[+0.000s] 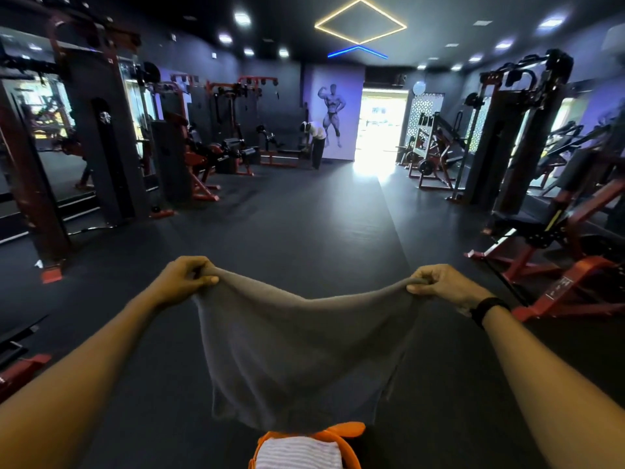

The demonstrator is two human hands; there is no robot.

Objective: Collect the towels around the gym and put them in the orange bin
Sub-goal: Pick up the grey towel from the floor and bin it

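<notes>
The left hand (184, 280) is pinching one top corner of the grey towel (297, 350) and the right hand (439, 286) is pinching the other, likely spreading it to fold or drop. Below the grips its hem is hanging just over the orange bin (351, 445), which is already holding a striped towel (297, 453). Beyond the hands, dark floor (304, 225) is running between machines (527, 140) toward a bright doorway (382, 126).
</notes>
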